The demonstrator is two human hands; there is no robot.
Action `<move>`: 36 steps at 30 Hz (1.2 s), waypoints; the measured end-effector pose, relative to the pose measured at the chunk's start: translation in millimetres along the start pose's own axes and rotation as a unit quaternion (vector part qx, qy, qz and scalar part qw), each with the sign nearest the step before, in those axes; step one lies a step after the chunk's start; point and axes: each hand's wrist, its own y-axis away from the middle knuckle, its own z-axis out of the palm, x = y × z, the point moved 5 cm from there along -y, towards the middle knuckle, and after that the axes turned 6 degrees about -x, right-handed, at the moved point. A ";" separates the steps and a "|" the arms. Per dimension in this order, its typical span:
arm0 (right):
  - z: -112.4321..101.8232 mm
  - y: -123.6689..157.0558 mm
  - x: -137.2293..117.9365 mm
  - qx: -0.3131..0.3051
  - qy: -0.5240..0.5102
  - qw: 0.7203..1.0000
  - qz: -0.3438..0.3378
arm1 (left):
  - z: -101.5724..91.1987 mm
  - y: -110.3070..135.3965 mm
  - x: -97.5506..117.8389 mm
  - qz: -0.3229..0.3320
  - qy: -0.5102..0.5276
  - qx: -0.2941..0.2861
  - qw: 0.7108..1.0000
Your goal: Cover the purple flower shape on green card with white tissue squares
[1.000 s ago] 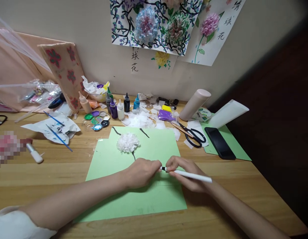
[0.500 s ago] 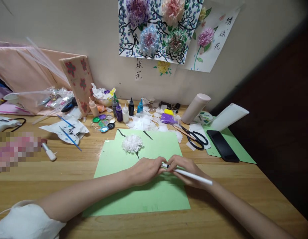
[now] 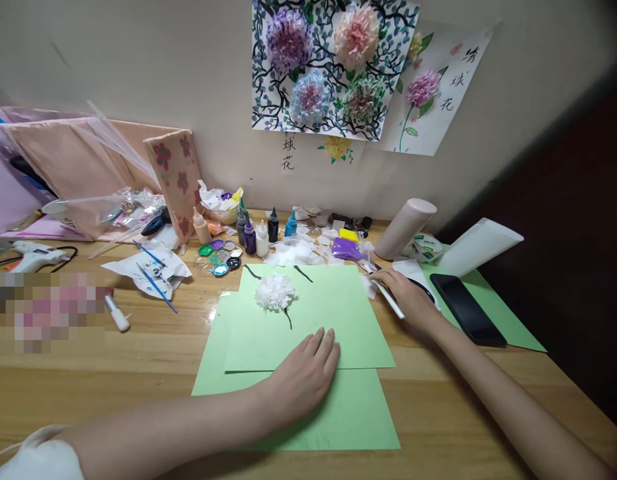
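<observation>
My left hand [image 3: 308, 370] lies flat with its fingers stretched out, resting on the lower edge of the upper green paper sheet [image 3: 358, 333]. A second green sheet [image 3: 358, 420] lies under it. On the upper sheet sits a fluffy white paper flower [image 3: 276, 292], with short black painted lines around it. My right hand [image 3: 406, 293], right of the sheets, has its fingers closed around a slim white pen [image 3: 392, 301] that slants down to the right. Beneath that hand are the black-handled scissors [image 3: 424, 291], mostly hidden.
Several paint bottles [image 3: 261, 239] and paint-filled caps [image 3: 220, 269] stand behind the sheets among white paper scraps [image 3: 298, 251]. At right are a phone [image 3: 466, 310] and a leaning white tube [image 3: 483, 247]. Brushes [image 3: 157, 288] and a glue gun [image 3: 36, 255] lie at left.
My hands have moved apart. The left has let go of the pen's end and flattened on the paper; the right has carried the pen back and right toward the scissors. The view has shifted slightly.
</observation>
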 end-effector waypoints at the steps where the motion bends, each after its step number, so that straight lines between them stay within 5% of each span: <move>1: 0.3 -3.0 4.2 0.011 0.012 1.000 0.014 | 1.2 -1.8 -0.9 0.002 -0.005 0.003 1.000; 5: -4.6 -17.0 2.7 0.063 0.011 0.997 0.041 | 6.5 -7.7 -6.8 0.006 -0.007 0.004 1.000; 9: -14.4 -35.1 -24.3 0.080 -0.040 0.996 0.028 | 9.0 -11.2 -14.2 -0.006 0.002 -0.007 1.000; 14: -11.7 -59.4 -58.4 0.030 -0.072 0.997 -0.012 | -5.5 -1.6 -17.1 0.017 0.035 0.006 0.999; 19: -3.1 -73.7 -65.0 -0.008 -0.082 0.997 -0.004 | -12.4 21.3 -35.4 0.028 0.109 -0.024 0.993; 24: -7.8 -76.1 -42.5 -0.034 -0.090 0.992 0.084 | -4.1 35.2 -54.3 0.019 0.147 -0.001 0.989; 30: -30.3 -64.2 13.2 0.011 -0.096 0.971 0.220 | -9.5 38.2 -57.5 0.037 0.204 0.064 0.976; 36: -13.0 -59.1 48.2 0.029 -0.129 0.931 0.340 | -11.9 38.6 -63.6 0.015 0.243 0.079 0.967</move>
